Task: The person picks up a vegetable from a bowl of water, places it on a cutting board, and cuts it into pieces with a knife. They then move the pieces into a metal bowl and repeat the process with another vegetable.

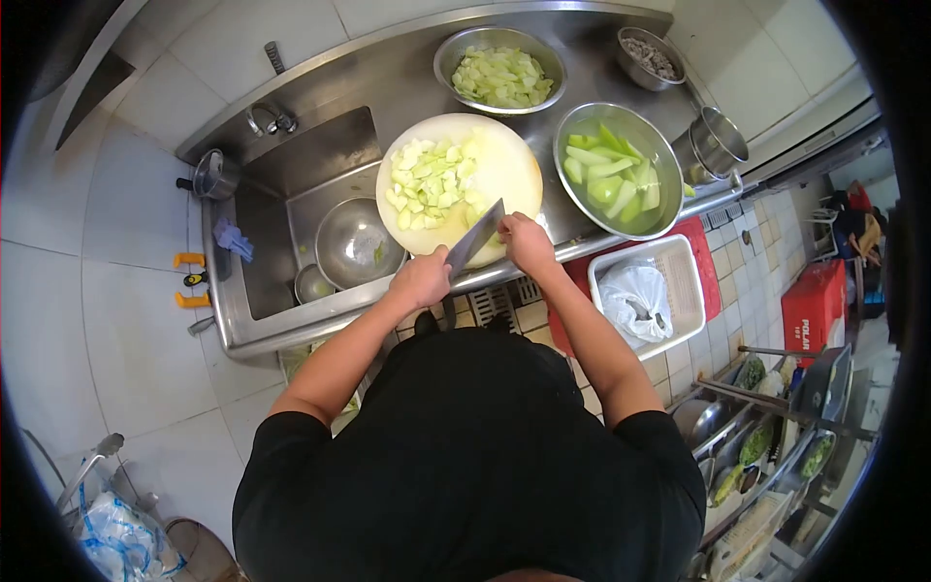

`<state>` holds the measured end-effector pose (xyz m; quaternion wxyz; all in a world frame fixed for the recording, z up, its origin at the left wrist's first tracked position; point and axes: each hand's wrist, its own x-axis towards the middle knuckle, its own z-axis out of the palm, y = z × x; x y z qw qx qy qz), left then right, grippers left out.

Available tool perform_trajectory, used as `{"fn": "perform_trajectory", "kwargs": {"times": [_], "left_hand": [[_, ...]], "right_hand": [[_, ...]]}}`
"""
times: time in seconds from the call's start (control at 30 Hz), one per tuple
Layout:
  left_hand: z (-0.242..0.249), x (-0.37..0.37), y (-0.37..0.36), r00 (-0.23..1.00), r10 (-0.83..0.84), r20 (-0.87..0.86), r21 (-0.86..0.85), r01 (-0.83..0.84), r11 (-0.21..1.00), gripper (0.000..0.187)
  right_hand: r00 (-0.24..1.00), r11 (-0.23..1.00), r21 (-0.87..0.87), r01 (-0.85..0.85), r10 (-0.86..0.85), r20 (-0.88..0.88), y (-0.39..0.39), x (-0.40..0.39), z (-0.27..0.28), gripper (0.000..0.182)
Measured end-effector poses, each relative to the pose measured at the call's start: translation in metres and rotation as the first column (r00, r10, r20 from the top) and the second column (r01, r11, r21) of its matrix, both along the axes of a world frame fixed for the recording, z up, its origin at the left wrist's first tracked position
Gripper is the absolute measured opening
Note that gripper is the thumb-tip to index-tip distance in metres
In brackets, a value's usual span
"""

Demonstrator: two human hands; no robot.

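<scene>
My left hand (422, 279) is closed round the handle of a broad kitchen knife (475, 236), whose blade slants up and right over the near edge of a round white cutting board (519, 170). Close to the blade's right side is my right hand (527, 242), its fingers curled in; whatever they hold, if anything, is hidden. Chopped pale green vegetable pieces (427, 182) cover the board's left and middle. To the right, a metal bowl (662, 145) contains longer peeled green pieces (611, 170) in liquid. Behind the board, another metal bowl (446, 73) is full of sliced green pieces (501, 78).
Left of the board is a steel sink (267, 252) with a large metal bowl (354, 242) inside. A small bowl of greyish bits (648, 58) stands at the back right. Below the counter's right side, a white basket (684, 291) holds a plastic bag (632, 296). Shelves (766, 398) stand lower right.
</scene>
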<state>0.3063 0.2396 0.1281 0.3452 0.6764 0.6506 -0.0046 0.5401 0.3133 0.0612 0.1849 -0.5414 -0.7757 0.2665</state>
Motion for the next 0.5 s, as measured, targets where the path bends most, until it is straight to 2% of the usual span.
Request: {"fn": "perform_trajectory", "kwargs": {"times": [0.13, 0.23, 0.33, 0.37, 0.47, 0.5], "left_hand": [[-0.005, -0.001, 0.006, 0.998, 0.059, -0.020, -0.001, -0.059, 0.998, 0.029], [-0.010, -0.007, 0.010, 0.990, 0.136, -0.035, 0.025, -0.136, 0.990, 0.030], [-0.013, -0.017, 0.018, 0.993, 0.112, -0.039, -0.009, -0.112, 0.994, 0.033], [-0.014, -0.019, 0.021, 0.995, 0.099, -0.034, 0.001, -0.099, 0.995, 0.033], [-0.014, -0.025, 0.022, 0.997, 0.068, -0.030, 0.010, -0.068, 0.998, 0.033], [-0.009, -0.026, 0.022, 0.997, 0.062, -0.036, 0.002, -0.062, 0.998, 0.033]], "right_hand": [[0.999, 0.998, -0.040, 0.052, -0.052, 0.010, -0.001, -0.007, 0.006, 0.017], [0.997, 0.994, 0.083, 0.072, -0.074, 0.025, -0.016, -0.023, 0.017, 0.028], [0.997, 0.998, 0.059, -0.014, 0.010, 0.076, -0.011, -0.035, -0.001, 0.041], [0.990, 0.991, 0.081, -0.108, 0.099, 0.105, -0.006, -0.037, -0.007, 0.046], [0.878, 0.915, 0.011, -0.403, 0.383, 0.288, 0.007, -0.044, 0.005, 0.043], [0.947, 0.961, 0.030, -0.275, 0.265, 0.180, 0.002, -0.046, 0.014, 0.040]]}}
